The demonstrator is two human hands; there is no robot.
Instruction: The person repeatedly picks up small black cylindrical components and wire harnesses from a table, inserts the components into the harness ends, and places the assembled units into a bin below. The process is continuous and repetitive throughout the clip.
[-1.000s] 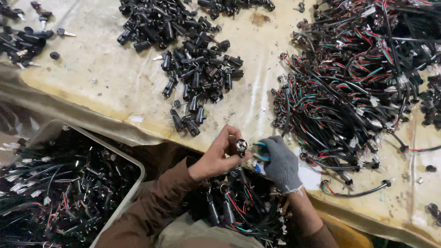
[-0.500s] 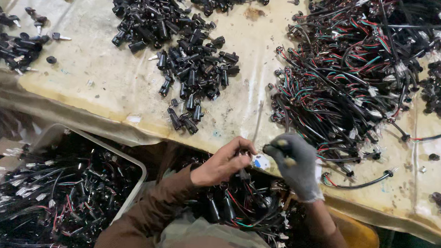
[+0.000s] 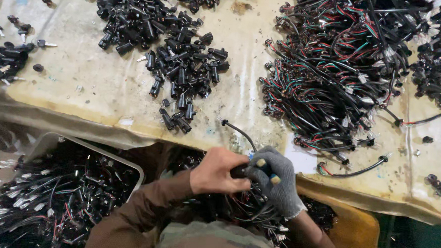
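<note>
The bare left hand [image 3: 217, 170] is clenched around a small black cylindrical plastic connector [image 3: 239, 171], held just below the table edge, and the right hand [image 3: 276, 185], in a grey knitted glove, pinches the same piece from the other side; a thin black cable [image 3: 237, 131] arcs up from it onto the stained beige table cover [image 3: 101, 87]. Because the two hands crowd one small part, a slip seems likely to drop it into the tangled loose wires [image 3: 256, 214] on the lap, and tugging could snag the cable against the heap of black connectors [image 3: 180, 74].
</note>
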